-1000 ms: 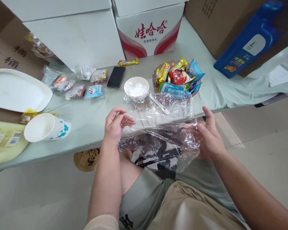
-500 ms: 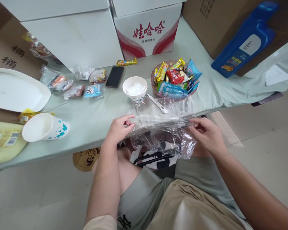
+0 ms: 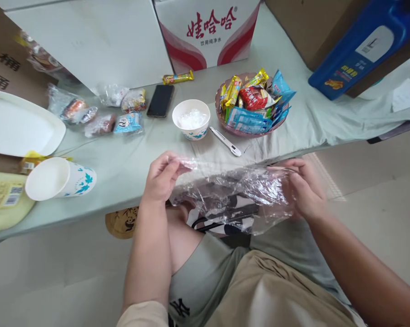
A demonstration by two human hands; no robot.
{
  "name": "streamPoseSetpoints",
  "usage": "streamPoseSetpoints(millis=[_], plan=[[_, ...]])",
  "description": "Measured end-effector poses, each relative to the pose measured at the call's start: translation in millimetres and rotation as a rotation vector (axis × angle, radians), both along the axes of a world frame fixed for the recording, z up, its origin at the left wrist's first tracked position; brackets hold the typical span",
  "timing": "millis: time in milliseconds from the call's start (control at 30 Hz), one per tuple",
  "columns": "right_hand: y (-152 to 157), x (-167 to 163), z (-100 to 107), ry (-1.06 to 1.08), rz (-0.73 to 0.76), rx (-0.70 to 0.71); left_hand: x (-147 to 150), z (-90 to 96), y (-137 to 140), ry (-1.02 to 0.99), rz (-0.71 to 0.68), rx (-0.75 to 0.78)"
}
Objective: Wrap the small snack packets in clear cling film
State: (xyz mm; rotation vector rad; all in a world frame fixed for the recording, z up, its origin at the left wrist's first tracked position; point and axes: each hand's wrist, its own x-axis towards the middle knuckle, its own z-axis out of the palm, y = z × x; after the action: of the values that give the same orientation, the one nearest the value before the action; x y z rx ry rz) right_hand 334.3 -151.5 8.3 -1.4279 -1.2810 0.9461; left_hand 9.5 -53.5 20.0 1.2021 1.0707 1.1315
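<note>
A sheet of clear plastic film (image 3: 232, 193) stretches, wrinkled and shiny, between my two hands at the table's front edge. My left hand (image 3: 164, 177) pinches its left end between thumb and fingers. At the other end, my right hand (image 3: 305, 188) is closed on the film, its fingers partly behind the plastic. Just beyond the film lies a white utility knife (image 3: 225, 141) on the tablecloth. Left of the knife stands a paper bowl (image 3: 191, 131) with crumpled clear plastic (image 3: 192, 119) in it. Whether the film is one layer or a bag, I cannot tell.
A bowl of wrapped snacks (image 3: 252, 125) stands behind the knife. A black phone (image 3: 160, 101), several small packets (image 3: 128, 123) and a tipped paper cup (image 3: 61, 179) lie to the left. White cartons (image 3: 211, 36) line the back; a blue bottle (image 3: 358, 56) is at right.
The film has come off the tabletop towards me and hangs lower, more spread out. My hands have moved slightly apart. The view has shifted a little.
</note>
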Motion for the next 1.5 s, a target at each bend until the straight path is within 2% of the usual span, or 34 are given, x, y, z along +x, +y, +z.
streamPoseSetpoints(millis=[67,133,367,567,667,733,800,867,933,1000,1100,1167,1200,1267,1333,1400,1500], plan=[[2,-8,-2,-0.005,0.024,-0.058,4,-1.7,4,0.014,0.05,-0.088],[4,-15,-3,-0.043,0.043,-0.081,4,-4.8,8,0.054,0.078,-0.115],[11,-26,-10,0.164,-0.108,-0.204,-2,-18.8,11,0.351,0.051,-0.095],[3,-28,-16,0.269,0.086,-0.332,-3,-21.0,14,0.365,0.07,-0.061],[-1,-21,-21,0.24,0.026,-0.3,-7,-20.3,15,0.452,0.087,0.001],[-3,-16,-21,0.146,-0.025,-0.242,-8,-19.5,15,0.427,0.085,0.004],[-2,-14,-17,-0.014,-0.074,-0.161,-8,-17.1,13,0.347,0.017,-0.056],[2,-19,-8,-0.145,-0.077,-0.069,-4,-12.4,9,0.277,-0.12,-0.157],[11,-32,0,-0.129,0.051,-0.031,1,-5.5,4,0.227,-0.277,-0.235],[23,-51,3,0.032,0.316,-0.093,6,1.6,-1,0.18,-0.409,-0.277],[38,-81,-2,0.269,0.765,-0.366,10,7.4,-3,0.152,-0.551,-0.32],[40,-95,-6,0.333,0.889,-0.506,9,5.3,0,0.164,-0.518,-0.284],[39,-99,-8,0.349,0.878,-0.528,8,2.7,3,0.163,-0.44,-0.244],[35,-103,-8,0.37,0.756,-0.492,6,-4.2,10,0.118,-0.207,-0.184],[33,-102,-6,0.369,0.596,-0.414,8,-10.4,15,0.027,-0.033,-0.216],[35,-99,-3,0.346,0.45,-0.327,14,-13.9,17,-0.054,-0.02,-0.317],[40,-92,0,0.279,0.288,-0.219,30,-14.5,13,-0.113,-0.238,-0.478]])
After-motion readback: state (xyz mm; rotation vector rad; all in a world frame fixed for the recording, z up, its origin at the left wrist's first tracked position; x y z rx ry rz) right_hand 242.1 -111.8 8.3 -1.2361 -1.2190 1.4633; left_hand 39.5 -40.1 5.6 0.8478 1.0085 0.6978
